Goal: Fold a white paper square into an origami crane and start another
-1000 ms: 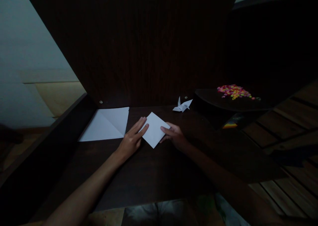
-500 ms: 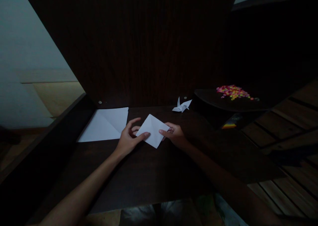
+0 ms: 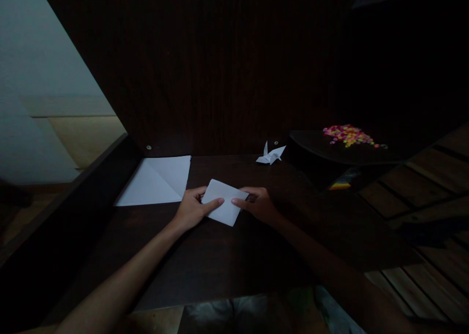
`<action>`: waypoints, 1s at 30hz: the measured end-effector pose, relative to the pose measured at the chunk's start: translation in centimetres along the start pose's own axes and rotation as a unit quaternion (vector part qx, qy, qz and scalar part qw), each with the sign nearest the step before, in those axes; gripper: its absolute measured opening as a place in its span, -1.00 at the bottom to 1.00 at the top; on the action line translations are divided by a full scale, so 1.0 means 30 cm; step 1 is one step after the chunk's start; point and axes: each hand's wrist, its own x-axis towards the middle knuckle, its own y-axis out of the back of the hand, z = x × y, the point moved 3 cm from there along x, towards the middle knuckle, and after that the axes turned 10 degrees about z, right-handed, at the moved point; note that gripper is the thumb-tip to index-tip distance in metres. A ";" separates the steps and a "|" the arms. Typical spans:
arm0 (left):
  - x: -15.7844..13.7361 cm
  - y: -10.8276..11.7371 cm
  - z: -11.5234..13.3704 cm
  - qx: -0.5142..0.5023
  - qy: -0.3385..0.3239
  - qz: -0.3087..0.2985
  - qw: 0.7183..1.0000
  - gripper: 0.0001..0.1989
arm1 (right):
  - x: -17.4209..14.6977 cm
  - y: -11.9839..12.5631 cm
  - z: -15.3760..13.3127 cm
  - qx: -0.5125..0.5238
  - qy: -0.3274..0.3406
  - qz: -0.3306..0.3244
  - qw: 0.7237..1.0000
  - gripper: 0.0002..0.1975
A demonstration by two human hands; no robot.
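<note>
A small folded square of white paper [image 3: 224, 211] is held between my two hands, above the dark tabletop. My left hand [image 3: 193, 208] grips its left side, thumb lying on top and fingers curled behind. From the other side my right hand [image 3: 258, 204] pinches the right edge, its thumb pointing inward on the paper. Both thumb tips are close together near the middle, and the fingers underneath are mostly hidden. Beyond the hands, a white folded paper crane [image 3: 271, 155] stands near the back panel.
White sheets of paper [image 3: 154, 180] with a diagonal crease lie at the back left. On a raised dark shelf [image 3: 304, 141] at the right is a pile of colourful small pieces [image 3: 350, 135]. A tall dark wooden panel [image 3: 205, 70] closes off the back, and a low side board [image 3: 73, 197] borders the left.
The folded paper has turned in my hands, from a diamond pose to a more squared, tilted one. My left fingers, spread before, have closed around its edge.
</note>
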 end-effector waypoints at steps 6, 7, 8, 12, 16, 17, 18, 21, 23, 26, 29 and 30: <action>0.000 0.004 -0.001 -0.056 0.005 0.070 0.996 -0.62 | -0.003 -0.037 0.012 0.097 -0.098 -0.066 0.988 -0.59; 0.002 0.005 -0.004 -0.070 0.009 0.079 0.994 -0.61 | -0.002 -0.040 0.017 0.090 -0.103 -0.077 0.988 -0.62; 0.004 0.006 -0.008 -0.083 0.013 0.087 0.993 -0.60 | -0.002 -0.040 0.020 0.079 -0.104 -0.084 0.988 -0.66; 0.020 0.016 -0.030 -0.092 0.023 0.110 0.989 -0.60 | 0.005 -0.032 0.028 0.052 -0.103 -0.083 0.990 -0.71; 0.034 0.031 -0.044 -0.076 0.017 0.122 0.989 -0.62 | 0.023 -0.020 0.025 0.063 -0.107 -0.038 0.992 -0.72; 0.036 0.034 -0.044 -0.072 0.015 0.123 0.990 -0.63 | 0.029 -0.015 0.026 0.069 -0.106 -0.017 0.992 -0.72; 0.038 0.037 -0.043 -0.065 0.015 0.117 0.991 -0.65 | 0.036 -0.008 0.028 0.076 -0.105 0.005 0.992 -0.71; 0.046 0.038 -0.036 -0.031 0.022 0.054 0.998 -0.69 | 0.056 0.018 0.038 0.087 -0.093 0.056 0.990 -0.68; 0.051 0.037 -0.033 -0.007 0.026 0.004 1.000 -0.72 | 0.065 0.034 0.042 0.081 -0.089 0.058 0.991 -0.65; 0.063 0.045 -0.036 0.019 0.022 -0.028 0.999 -0.72 | 0.073 0.050 0.040 0.061 -0.093 0.027 0.993 -0.62; 0.073 0.049 -0.051 0.023 0.029 -0.054 0.998 -0.69 | 0.078 0.060 0.027 0.044 -0.085 -0.003 0.995 -0.61; 0.076 0.049 -0.056 0.018 0.033 -0.063 0.997 -0.70 | 0.080 0.062 0.023 0.042 -0.079 -0.006 0.996 -0.60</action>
